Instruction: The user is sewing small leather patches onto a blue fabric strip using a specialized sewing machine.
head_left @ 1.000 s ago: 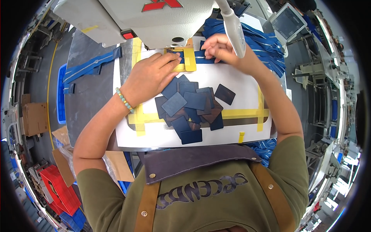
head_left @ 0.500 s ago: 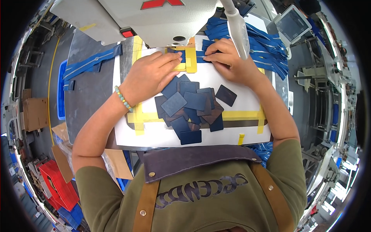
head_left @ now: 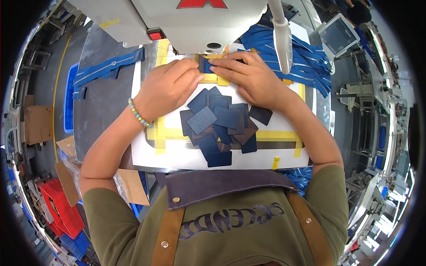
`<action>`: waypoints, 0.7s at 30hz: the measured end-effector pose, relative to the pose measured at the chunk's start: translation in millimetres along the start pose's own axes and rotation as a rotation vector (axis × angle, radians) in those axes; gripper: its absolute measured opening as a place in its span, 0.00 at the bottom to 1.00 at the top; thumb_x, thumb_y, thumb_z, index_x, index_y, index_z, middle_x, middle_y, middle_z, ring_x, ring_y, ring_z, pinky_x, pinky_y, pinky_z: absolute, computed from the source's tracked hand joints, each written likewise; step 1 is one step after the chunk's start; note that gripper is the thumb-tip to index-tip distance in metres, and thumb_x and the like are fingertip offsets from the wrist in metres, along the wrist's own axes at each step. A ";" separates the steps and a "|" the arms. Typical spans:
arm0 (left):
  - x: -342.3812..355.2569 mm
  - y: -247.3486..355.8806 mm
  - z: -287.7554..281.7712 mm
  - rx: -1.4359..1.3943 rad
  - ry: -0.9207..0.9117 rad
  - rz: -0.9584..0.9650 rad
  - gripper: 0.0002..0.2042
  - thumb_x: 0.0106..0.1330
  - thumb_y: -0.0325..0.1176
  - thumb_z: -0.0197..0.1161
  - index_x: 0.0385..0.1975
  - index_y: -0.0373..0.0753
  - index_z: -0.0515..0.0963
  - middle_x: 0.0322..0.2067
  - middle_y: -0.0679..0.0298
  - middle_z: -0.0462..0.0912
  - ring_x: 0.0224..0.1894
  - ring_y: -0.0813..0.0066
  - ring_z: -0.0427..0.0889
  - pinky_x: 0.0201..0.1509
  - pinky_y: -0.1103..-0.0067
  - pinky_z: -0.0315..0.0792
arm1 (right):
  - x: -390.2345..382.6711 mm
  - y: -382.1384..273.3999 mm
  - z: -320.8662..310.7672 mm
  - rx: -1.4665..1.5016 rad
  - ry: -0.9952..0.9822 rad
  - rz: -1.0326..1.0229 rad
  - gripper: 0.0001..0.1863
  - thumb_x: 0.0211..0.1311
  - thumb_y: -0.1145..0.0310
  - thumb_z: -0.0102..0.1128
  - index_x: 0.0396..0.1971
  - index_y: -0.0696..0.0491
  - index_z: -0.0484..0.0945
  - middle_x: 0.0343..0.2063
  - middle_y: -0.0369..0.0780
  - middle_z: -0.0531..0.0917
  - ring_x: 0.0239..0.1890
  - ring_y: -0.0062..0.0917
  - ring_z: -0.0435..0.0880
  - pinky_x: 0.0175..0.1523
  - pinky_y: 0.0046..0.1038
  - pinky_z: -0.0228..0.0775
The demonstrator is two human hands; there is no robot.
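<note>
Beneath the white sewing machine head [head_left: 208,22], a dark blue piece [head_left: 205,65] lies in a yellow frame [head_left: 208,77]. My left hand [head_left: 168,86] is closed at the frame's left, its fingertips pinched on something I cannot make out. Two extended fingers of my right hand [head_left: 259,82] rest on the blue piece, with the thumb apart below them. A pile of dark rounded-corner rectangular patches [head_left: 215,116] lies between my forearms on the white board [head_left: 177,157].
Blue zipper strips [head_left: 106,71] lie at left, with a larger bundle [head_left: 306,62] at right. A screen [head_left: 337,33] and a person [head_left: 359,11] are at upper right. A blue bin [head_left: 69,97], cardboard boxes [head_left: 37,124] and red crate [head_left: 60,206] stand off the table's left side.
My right hand has moved left from the strip onto the piece in the frame. My left fingers have drawn slightly down-left and curled. The view has shifted slightly.
</note>
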State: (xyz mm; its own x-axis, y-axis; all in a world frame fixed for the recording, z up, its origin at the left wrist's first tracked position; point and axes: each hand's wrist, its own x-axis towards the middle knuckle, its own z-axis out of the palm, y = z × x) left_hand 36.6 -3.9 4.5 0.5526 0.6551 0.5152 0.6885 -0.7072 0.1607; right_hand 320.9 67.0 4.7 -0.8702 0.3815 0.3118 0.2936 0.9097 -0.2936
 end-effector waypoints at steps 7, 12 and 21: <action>-1.6 4.4 3.5 -0.040 0.030 -0.034 0.14 0.65 0.28 0.74 0.49 0.30 0.86 0.54 0.54 0.89 0.54 0.57 0.86 0.57 0.68 0.82 | 4.4 -1.8 0.6 -0.048 -0.008 -0.026 0.36 0.53 0.84 0.59 0.66 0.49 0.82 0.69 0.33 0.80 0.66 0.35 0.75 0.63 0.41 0.68; -7.3 7.8 -0.8 -0.167 -0.082 -0.119 0.22 0.68 0.30 0.71 0.61 0.29 0.82 0.67 0.58 0.83 0.68 0.55 0.76 0.68 0.66 0.77 | 4.4 -1.2 1.9 -0.067 -0.003 -0.033 0.32 0.56 0.82 0.63 0.64 0.50 0.84 0.66 0.34 0.82 0.67 0.34 0.76 0.64 0.41 0.68; -4.0 5.6 2.0 -0.124 -0.147 -0.067 0.23 0.70 0.34 0.71 0.62 0.32 0.82 0.70 0.62 0.80 0.67 0.56 0.76 0.69 0.67 0.76 | 2.6 -0.8 6.6 -0.070 0.076 -0.063 0.25 0.57 0.81 0.66 0.57 0.53 0.87 0.61 0.38 0.85 0.65 0.37 0.80 0.67 0.41 0.76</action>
State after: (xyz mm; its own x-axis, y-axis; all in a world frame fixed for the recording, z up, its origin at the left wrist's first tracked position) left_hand 39.2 -9.9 1.7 0.5762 0.7275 0.3726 0.6683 -0.6818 0.2976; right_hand 315.8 66.2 -0.2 -0.8559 0.3320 0.3965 0.2682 0.9405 -0.2085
